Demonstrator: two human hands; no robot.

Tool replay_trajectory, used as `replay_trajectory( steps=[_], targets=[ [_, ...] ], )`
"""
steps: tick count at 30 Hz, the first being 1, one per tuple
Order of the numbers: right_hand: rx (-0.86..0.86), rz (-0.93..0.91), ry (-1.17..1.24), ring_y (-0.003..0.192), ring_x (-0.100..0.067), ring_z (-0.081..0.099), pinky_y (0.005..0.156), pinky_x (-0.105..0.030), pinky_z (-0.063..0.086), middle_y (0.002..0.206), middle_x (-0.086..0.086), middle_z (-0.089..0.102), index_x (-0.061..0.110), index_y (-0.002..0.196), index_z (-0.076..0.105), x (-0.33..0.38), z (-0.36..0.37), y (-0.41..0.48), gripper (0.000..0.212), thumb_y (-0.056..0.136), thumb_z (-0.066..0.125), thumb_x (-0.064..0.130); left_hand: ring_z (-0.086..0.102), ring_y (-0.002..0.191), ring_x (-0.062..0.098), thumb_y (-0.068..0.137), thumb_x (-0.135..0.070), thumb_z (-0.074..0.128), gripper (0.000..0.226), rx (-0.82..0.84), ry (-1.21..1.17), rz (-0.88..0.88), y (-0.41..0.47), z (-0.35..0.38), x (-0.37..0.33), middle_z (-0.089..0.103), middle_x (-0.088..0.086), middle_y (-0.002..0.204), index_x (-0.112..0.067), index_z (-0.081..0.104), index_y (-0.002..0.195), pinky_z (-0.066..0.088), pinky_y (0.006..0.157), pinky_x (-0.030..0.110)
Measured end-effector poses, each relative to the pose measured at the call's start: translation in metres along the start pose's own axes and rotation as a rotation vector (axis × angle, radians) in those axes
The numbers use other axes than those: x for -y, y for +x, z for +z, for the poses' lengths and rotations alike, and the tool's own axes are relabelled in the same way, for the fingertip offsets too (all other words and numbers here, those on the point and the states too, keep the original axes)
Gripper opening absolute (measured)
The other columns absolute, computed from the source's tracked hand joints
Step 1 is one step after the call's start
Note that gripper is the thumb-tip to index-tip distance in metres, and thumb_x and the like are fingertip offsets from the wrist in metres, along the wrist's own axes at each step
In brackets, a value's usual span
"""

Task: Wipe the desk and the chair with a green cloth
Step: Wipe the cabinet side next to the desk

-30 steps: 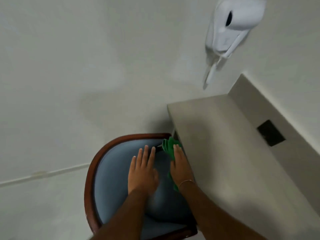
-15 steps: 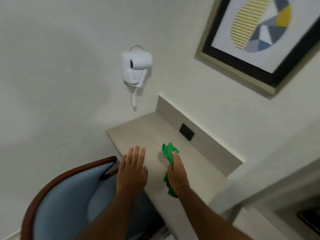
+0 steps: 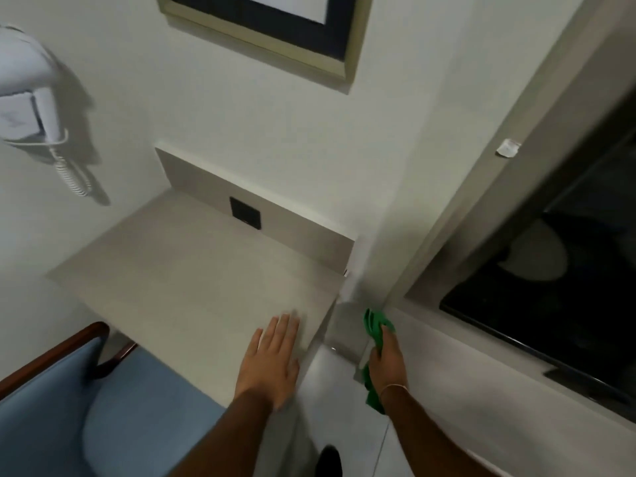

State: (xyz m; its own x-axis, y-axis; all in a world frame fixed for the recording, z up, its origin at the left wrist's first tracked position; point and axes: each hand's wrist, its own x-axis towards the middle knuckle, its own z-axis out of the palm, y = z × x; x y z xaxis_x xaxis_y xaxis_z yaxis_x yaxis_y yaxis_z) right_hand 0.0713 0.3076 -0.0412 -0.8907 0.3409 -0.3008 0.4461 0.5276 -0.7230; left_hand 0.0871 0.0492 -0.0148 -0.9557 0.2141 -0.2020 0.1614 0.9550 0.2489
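Hands at the beige stone desk point(image 3: 192, 270)

Left hand point(image 3: 272, 363) lies flat on its corner; right hand point(image 3: 387, 363) grips a crumpled green cloth point(image 3: 375, 327) just beside it.

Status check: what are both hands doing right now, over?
Left hand open, flat on desk. Right hand shut on green cloth, just past desk's right edge. Nothing blocking desk.

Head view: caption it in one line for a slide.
Right hand grips the green cloth just past the desk edge; left hand flat, blue chair alongside.
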Motion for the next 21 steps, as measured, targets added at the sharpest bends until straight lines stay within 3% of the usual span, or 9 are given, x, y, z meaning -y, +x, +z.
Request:
replay_trajectory(
  steps=[3,4,6,8,11,13,15,18,21],
  targets=[
    [-0.028,0.095,0.022,0.136,-0.036,0.055,0.119,-0.050,0.044,0.158,-0.013,0.047,0.022,0.163,0.028,-0.033,-0.023,0.022,0.061,0.107,0.047,0.008,-0.015,0.166,0.024,0.107,-0.043,0.023,0.075,0.081,0.019,-0.011,0.004,0.010,-0.014,-0.023,-0.002,0.176,-0.027,-0.025,0.163,-0.015,0.132,0.040],
    [-0.027,0.121,0.042,0.140,-0.037,0.052,0.121,-0.053,0.042,0.160,-0.014,0.044,0.022,0.164,0.024,-0.040,-0.027,0.030,0.064,0.107,0.047,0.009,-0.001,0.168,0.026,0.105,-0.041,0.026,0.075,0.095,0.014,-0.002,0.004,0.011,-0.017,-0.009,0.001,0.179,-0.024,-0.012,0.167,-0.008,0.132,0.041],
    [0.029,0.126,-0.021,0.152,-0.039,0.036,0.127,-0.054,0.031,0.171,-0.013,0.027,0.020,0.168,0.009,-0.046,-0.032,0.055,0.072,0.109,0.049,0.020,0.041,0.157,0.030,0.095,-0.040,0.037,0.075,0.092,0.056,-0.005,0.007,0.013,-0.024,0.035,0.006,0.173,-0.016,0.034,0.165,0.016,0.124,0.041],
    [0.156,0.099,-0.249,0.163,-0.034,0.011,0.132,-0.051,0.016,0.176,-0.012,0.002,0.013,0.167,-0.006,-0.044,-0.030,0.081,0.082,0.110,0.043,0.044,0.059,0.143,0.029,0.090,-0.041,0.043,0.072,0.076,0.071,-0.024,0.019,0.017,-0.026,0.056,0.007,0.160,-0.012,0.056,0.154,0.025,0.117,0.041],
    [0.365,0.114,-0.591,0.164,-0.028,-0.008,0.133,-0.046,0.007,0.176,-0.007,-0.016,0.010,0.165,-0.015,-0.045,-0.020,0.104,0.088,0.108,0.029,0.061,0.046,0.154,0.031,0.094,-0.042,0.037,0.074,0.073,0.049,-0.060,0.026,0.029,-0.022,0.041,0.007,0.170,-0.014,0.041,0.163,0.005,0.126,0.038],
    [0.381,0.109,-0.680,0.164,-0.028,-0.010,0.133,-0.047,0.007,0.175,-0.007,-0.019,0.010,0.165,-0.015,-0.050,-0.011,0.106,0.089,0.107,0.028,0.062,0.009,0.167,0.029,0.098,-0.046,0.019,0.078,0.091,0.072,-0.072,0.030,0.039,-0.019,0.003,0.003,0.180,-0.021,0.002,0.170,-0.015,0.126,0.036],
    [0.344,0.103,-0.730,0.164,-0.029,-0.009,0.133,-0.047,0.008,0.175,-0.008,-0.017,0.009,0.165,-0.015,-0.052,0.000,0.103,0.089,0.107,0.027,0.061,-0.013,0.166,0.025,0.098,-0.050,0.006,0.076,0.150,0.064,-0.113,0.030,0.051,-0.011,-0.019,-0.001,0.177,-0.026,-0.021,0.165,-0.018,0.127,0.039],
    [0.224,0.041,-0.710,0.164,-0.026,-0.004,0.133,-0.047,0.010,0.177,-0.009,-0.010,0.010,0.166,-0.008,-0.050,0.012,0.095,0.082,0.109,0.027,0.056,-0.009,0.167,0.027,0.098,-0.050,0.005,0.076,0.107,0.064,-0.148,0.031,0.054,-0.002,-0.016,0.000,0.178,-0.025,-0.019,0.165,-0.015,0.132,0.042],
    [0.141,-0.236,-0.608,0.164,-0.027,0.005,0.133,-0.047,0.017,0.177,-0.009,0.006,0.014,0.167,0.013,-0.039,0.029,0.072,0.073,0.109,0.039,0.049,-0.019,0.166,0.024,0.095,-0.052,-0.007,0.076,0.107,0.075,-0.189,0.033,0.050,0.007,-0.025,0.001,0.177,-0.025,-0.028,0.163,-0.016,0.130,0.042]
  ],
)
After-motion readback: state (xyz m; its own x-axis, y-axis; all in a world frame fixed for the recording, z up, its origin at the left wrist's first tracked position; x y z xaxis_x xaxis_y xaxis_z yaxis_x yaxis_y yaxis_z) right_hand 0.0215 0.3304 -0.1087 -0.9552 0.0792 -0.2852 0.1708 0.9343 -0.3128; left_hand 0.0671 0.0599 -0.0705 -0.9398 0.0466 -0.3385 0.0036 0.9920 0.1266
